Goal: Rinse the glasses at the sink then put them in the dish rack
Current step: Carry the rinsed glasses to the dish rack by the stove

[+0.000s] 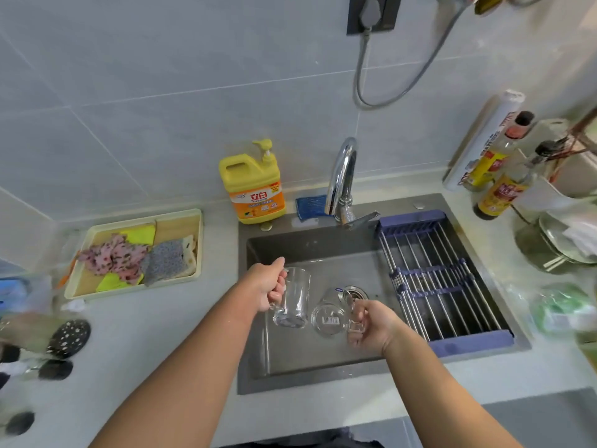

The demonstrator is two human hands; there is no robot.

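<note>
Holding both glass mugs by their handles over the sink (pixel 258 367) — left hand (pixel 266 286) closed on one mug (pixel 292 299), right hand (pixel 374 328) on the tipped other mug (pixel 329 318) — near-touching walls risk a clink or chip before reaching the dish rack (pixel 442 279).

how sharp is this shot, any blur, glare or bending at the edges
Head view: centre sharp, both glass mugs, left and right, clearly outlined; left and right edges smeared, bottles soft; wide-angle bends the wall tile lines; bright glare on the faucet; light even, shadows faint.
</note>
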